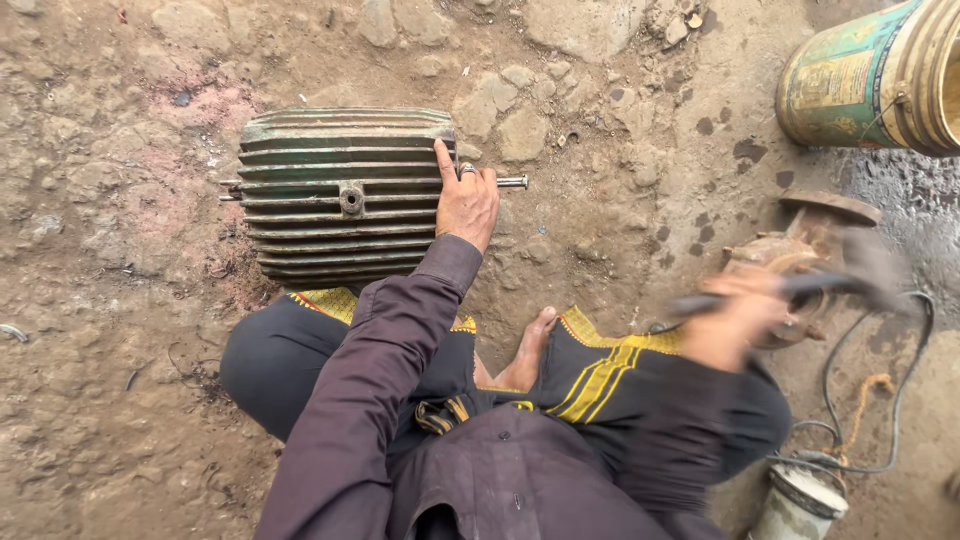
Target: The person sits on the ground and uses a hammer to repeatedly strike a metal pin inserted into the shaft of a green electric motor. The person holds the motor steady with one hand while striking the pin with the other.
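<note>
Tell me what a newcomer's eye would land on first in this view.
First, the big green ribbed motor casing lying on the dirt ground at upper centre, with a thin metal rod sticking out of its right end. The left hand rests against that end, fingers around the rod. At right, the blurred right hand has its grip on a hammer, near a rusty round part and a green drum in the top corner.
</note>
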